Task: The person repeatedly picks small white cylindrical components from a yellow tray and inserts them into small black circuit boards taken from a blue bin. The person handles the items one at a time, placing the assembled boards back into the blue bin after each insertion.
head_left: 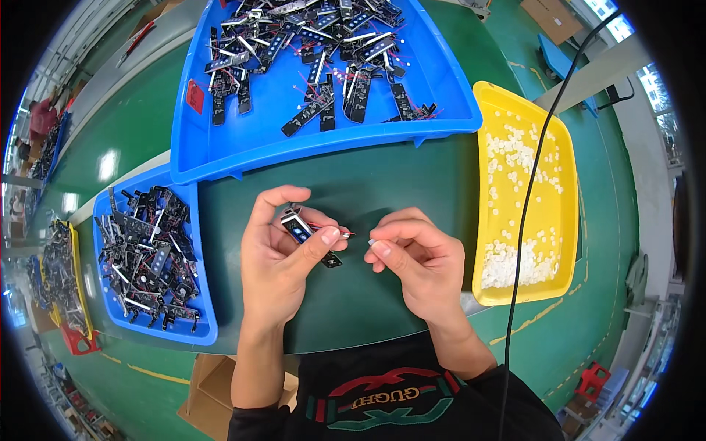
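My left hand [273, 257] is closed around a small black circuit board [297, 227] with a silvery strip along it. Thin red wires [316, 214] come off the board, and their ends stick out past my left thumb and fingertip toward the right. Across a short gap, my right hand [423, 261] pinches a small white piece [373, 242] between thumb and forefinger. Fingers cover most of that piece, so its shape is hard to make out. Both hands are above the dark green tabletop [353, 305].
A large blue tray [323, 152] with heaped wired circuit boards stands at the back. Another blue tray [207, 312] of similar boards is at left. On the right lies a yellow tray [483, 191] of small white pieces, crossed by a black cable [523, 220]. A cardboard box [213, 386] sits below the table edge.
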